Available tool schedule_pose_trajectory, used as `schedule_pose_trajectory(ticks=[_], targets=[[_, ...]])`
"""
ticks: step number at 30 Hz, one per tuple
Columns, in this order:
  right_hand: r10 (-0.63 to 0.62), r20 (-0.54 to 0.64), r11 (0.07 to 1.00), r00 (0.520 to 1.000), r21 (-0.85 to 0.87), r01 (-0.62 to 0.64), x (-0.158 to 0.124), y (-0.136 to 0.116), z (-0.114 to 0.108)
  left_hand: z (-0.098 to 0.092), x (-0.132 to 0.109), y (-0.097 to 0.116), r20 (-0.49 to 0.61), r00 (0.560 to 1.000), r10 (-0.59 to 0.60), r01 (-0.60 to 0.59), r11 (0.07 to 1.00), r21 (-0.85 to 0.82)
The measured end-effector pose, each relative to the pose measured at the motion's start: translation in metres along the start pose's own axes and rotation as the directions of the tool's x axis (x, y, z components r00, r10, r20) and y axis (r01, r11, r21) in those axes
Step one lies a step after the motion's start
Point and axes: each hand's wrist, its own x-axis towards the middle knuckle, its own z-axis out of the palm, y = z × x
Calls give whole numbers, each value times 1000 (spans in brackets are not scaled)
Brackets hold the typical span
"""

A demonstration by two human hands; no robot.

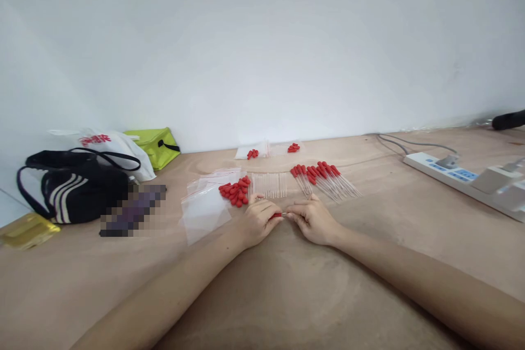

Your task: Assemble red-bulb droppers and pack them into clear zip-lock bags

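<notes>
My left hand (259, 221) is closed in a pinch on a small red rubber bulb (275, 215). My right hand (312, 220) faces it, fingers pinched on a thin clear glass tube whose end meets the bulb. Just beyond the hands lie a heap of loose red bulbs (235, 191), a row of bare clear tubes (269, 184) and a fan of finished droppers with red caps (324, 178). Clear zip bags (204, 205) lie to the left of the bulbs.
Further back near the wall are more bags, tubes and red bulbs (270, 149). A black striped bag (76, 188), a white plastic bag (112, 145) and a green pouch (153, 145) sit at left. A white power strip (463, 178) with cable lies at right.
</notes>
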Motion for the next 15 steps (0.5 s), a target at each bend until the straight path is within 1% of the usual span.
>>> schedule_pose_trajectory(ticks=[2, 5, 6, 7, 8, 9, 10, 12, 13, 14, 15], targets=[[-30, -3, 999, 1000, -36, 30, 1, -1, -2, 1, -1, -4, -15, 999, -42, 42, 999, -10], [-86, -38, 979, 996, -188, 78, 2, 3, -6, -2, -5, -11, -37, 990, -133, 134, 991, 19], [-80, -63, 968, 995, -241, 62, 2, 6, -8, -4, -7, -13, -50, 985, -168, 170, 985, 40], [-45, -103, 960, 994, -280, 14, 2, 11, -10, -7, -10, -15, -65, 978, -200, 204, 977, 59], [18, -160, 952, 987, -298, -65, 3, 17, -12, -9, -12, -17, -77, 971, -227, 232, 970, 70], [103, -231, 940, 967, -295, -170, 4, 24, -14, -11, -15, -18, -78, 967, -243, 248, 966, 67], [200, -307, 918, 930, -272, -288, 6, 31, -16, -13, -17, -19, -69, 967, -246, 250, 967, 52], [373, -420, 851, 827, -202, -486, 12, 45, -18, -15, -20, -19, -33, 974, -226, 226, 974, 0], [432, -446, 818, 784, -173, -549, 16, 51, -18, -15, -20, -19, -14, 978, -208, 207, 978, -29], [473, -457, 792, 753, -154, -591, 19, 55, -17, -14, -20, -18, 6, 982, -186, 186, 981, -58], [500, -461, 772, 733, -147, -619, 23, 58, -16, -13, -19, -17, 27, 986, -164, 166, 983, -83]])
